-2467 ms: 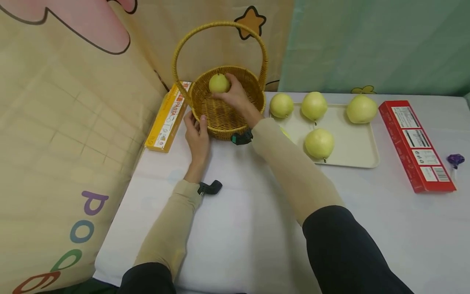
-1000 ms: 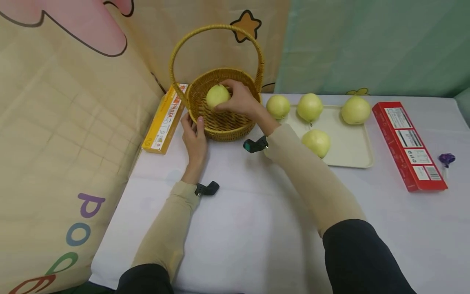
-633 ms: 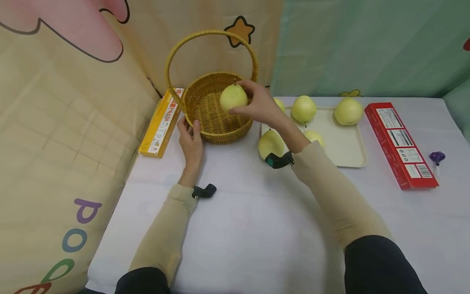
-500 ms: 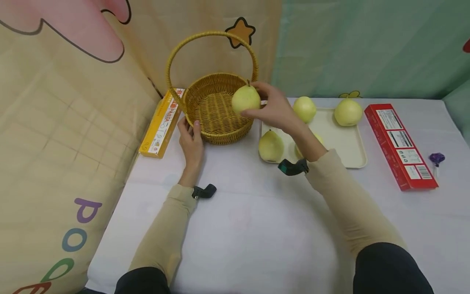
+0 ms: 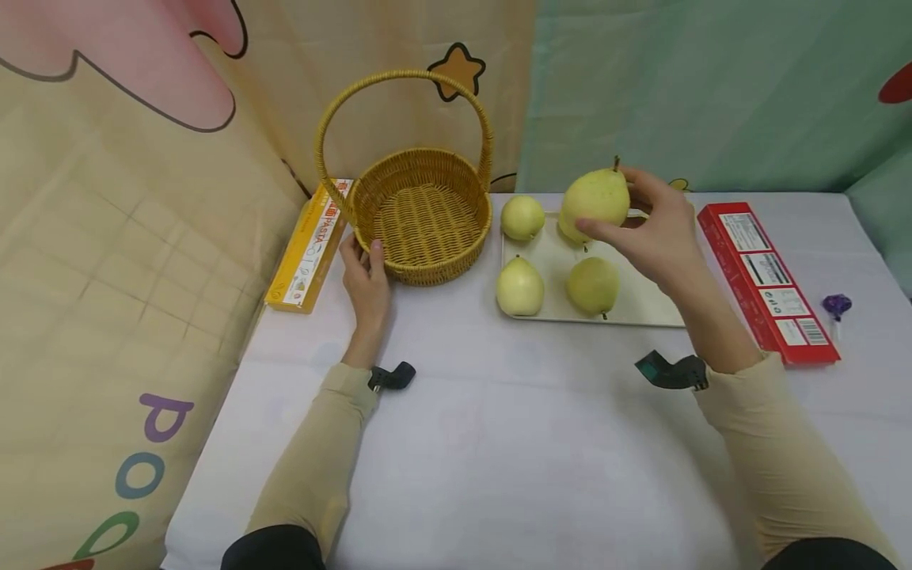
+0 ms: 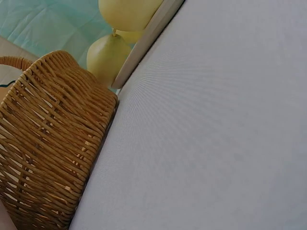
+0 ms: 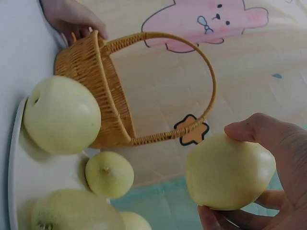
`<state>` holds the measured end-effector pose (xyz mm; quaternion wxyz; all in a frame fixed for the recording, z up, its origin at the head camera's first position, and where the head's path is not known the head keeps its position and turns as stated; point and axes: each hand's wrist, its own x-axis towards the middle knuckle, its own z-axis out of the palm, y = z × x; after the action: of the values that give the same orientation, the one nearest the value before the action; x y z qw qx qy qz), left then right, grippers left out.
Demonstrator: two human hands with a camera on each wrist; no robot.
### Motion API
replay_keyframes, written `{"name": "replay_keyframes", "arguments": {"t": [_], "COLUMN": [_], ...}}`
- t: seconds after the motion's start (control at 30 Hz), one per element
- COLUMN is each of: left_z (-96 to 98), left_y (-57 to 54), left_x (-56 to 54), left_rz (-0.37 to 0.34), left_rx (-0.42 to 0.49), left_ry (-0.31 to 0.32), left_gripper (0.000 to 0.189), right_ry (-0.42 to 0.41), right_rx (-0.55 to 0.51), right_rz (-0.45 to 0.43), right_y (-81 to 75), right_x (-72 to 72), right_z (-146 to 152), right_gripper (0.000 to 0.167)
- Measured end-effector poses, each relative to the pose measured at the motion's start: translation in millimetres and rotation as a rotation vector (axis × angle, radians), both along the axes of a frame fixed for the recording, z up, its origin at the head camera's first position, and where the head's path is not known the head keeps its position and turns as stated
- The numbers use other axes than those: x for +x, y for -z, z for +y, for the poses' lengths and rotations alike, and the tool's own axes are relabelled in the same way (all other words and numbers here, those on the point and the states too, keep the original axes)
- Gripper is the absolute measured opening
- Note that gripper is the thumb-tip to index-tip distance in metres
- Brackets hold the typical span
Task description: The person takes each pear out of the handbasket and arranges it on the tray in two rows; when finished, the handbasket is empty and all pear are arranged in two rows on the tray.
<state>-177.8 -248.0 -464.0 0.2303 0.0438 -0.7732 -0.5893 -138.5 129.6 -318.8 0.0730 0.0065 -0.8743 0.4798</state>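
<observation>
My right hand [image 5: 659,226] holds a pale yellow-green pear [image 5: 597,195] between thumb and fingers, raised over the white tray [image 5: 641,305]. In the right wrist view that held pear [image 7: 230,172] lies at the lower right, the thumb on top of it. Several more pears sit on the tray, among them a front-left pear [image 5: 520,286] and a front-middle pear [image 5: 593,285]. Another tray pear is partly hidden behind the held one. My left hand [image 5: 366,281] grips the outer left side of the wicker basket [image 5: 431,269], whose visible inside holds nothing.
A yellow pasta box [image 5: 306,253] lies left of the basket. Right of the tray is a red box [image 5: 769,285], with a purple-wrapped lollipop [image 5: 837,305] beyond it. Printed curtains stand behind and left of the white-covered table [image 5: 499,443]. The basket's tall handle [image 5: 406,74] arches upward.
My right hand has lifted the pear out of the basket and carried it right, over the tray. The left hand stays at the basket. The head view has shifted slightly.
</observation>
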Motion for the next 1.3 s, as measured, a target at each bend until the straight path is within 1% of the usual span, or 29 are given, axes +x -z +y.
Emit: {"name": "replay_keyframes", "arguments": {"t": [0.07, 0.1, 0.3, 0.33, 0.47, 0.6, 0.7, 0.77, 0.83, 0.93, 1.03, 1.1, 1.2, 1.3], "left_z": [-2.1, -0.8, -1.0, -3.3, -6.7, -5.1, -1.9, -0.6, -0.9, -5.2, -12.0, -16.0, -20.3, -23.7], "left_y": [1.9, -1.8, -3.0, 1.0, -1.0, -10.3, -20.2, -24.9, -25.7, -19.7, -11.8, -8.8, -7.6, -9.2], "left_x": [-1.6, 0.1, -1.8, -4.3, -4.0, 0.3, 5.1, 7.6, 8.8, 7.5, 4.4, 3.0, 2.6, 2.2], "left_rz": [0.0, 0.002, 0.004, 0.002, -0.007, 0.006, 0.018, 0.017, 0.006, -0.007, -0.017, -0.017, -0.012, -0.007], "left_rx": [-0.011, -0.007, 0.009, 0.003, -0.001, 0.012, 0.025, 0.034, 0.036, 0.031, 0.007, -0.012, -0.028, -0.038], "left_ry": [0.004, 0.006, -0.005, -0.007, -0.013, -0.014, 0.004, 0.017, 0.017, 0.004, -0.016, -0.025, -0.026, -0.026], "left_gripper": [0.053, 0.053, 0.05, 0.05, 0.051, 0.05, 0.049, 0.049, 0.049, 0.049, 0.05, 0.05, 0.052, 0.054], "right_ry": [0.031, 0.044, 0.098, 0.108, 0.117, 0.119, 0.138, 0.15, 0.162, 0.185, 0.209, 0.229, 0.265, 0.291], "right_rx": [0.013, 0.02, 0.062, 0.074, 0.162, 0.261, 0.318, 0.34, 0.349, 0.347, 0.315, 0.286, 0.261, 0.27], "right_rz": [-0.028, -0.041, -0.09, -0.096, -0.128, -0.144, -0.155, -0.152, -0.137, -0.099, -0.045, -0.012, 0.033, 0.032], "right_y": [4.6, 7.2, 25.7, 29.7, 52.6, 76.5, 87.3, 91.2, 93.6, 95.9, 98.9, 101.1, 103.5, 102.2], "right_x": [7.0, 10.7, 33.6, 37.1, 46.7, 53.0, 57.6, 60.1, 61.9, 63.3, 63.6, 63.0, 62.0, 61.9], "right_z": [13.4, 19.9, 50.8, 54.9, 67.7, 73.0, 74.8, 75.3, 75.3, 73.9, 71.9, 71.0, 70.7, 70.3], "right_gripper": [0.071, 0.072, 0.073, 0.073, 0.078, 0.081, 0.083, 0.084, 0.083, 0.08, 0.076, 0.075, 0.073, 0.068]}}
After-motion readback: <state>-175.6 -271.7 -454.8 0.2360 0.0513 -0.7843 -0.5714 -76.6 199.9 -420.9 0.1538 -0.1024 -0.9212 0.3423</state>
